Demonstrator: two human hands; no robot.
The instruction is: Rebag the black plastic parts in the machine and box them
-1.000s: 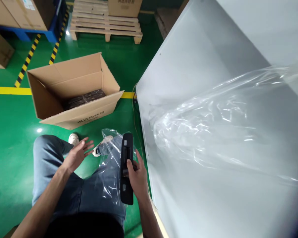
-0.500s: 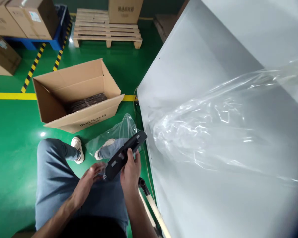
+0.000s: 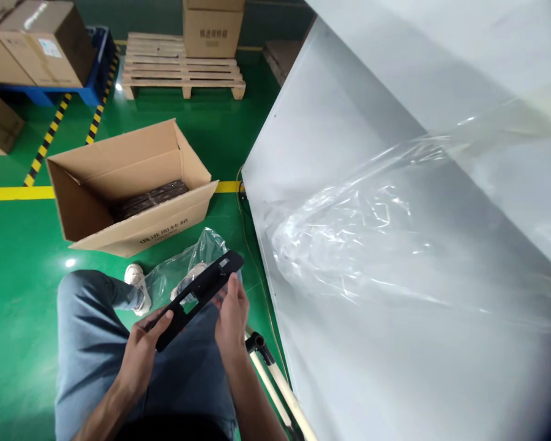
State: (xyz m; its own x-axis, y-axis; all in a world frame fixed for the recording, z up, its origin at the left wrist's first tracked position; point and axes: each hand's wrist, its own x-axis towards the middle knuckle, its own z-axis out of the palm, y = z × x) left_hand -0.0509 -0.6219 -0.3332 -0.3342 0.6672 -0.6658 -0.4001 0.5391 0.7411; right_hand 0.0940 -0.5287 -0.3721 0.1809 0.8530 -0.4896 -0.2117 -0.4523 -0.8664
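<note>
Above my lap I have a long black plastic panel (image 3: 201, 290) with rectangular cut-outs, tilted so its far end points up and right. My left hand (image 3: 143, 343) grips its near end, thumb on the upper face. Near the far end, my right hand (image 3: 232, 312) holds the panel's right edge, thumb on top and fingers partly hidden beneath. A clear plastic bag (image 3: 179, 264) lies behind the panel, over one of my shoes.
An open cardboard box (image 3: 133, 184) with dark wrapped pieces inside stands ahead on the green floor. To my right are a large grey-white surface (image 3: 349, 343) with clear plastic film (image 3: 340, 239) and a pipe frame (image 3: 270, 367). A wooden pallet (image 3: 156, 61) stands farther back.
My left hand has closed onto the panel's near end. The panel has turned to show its cut-outs differently, and my right hand has shifted along its edge. The whole view has moved slightly.
</note>
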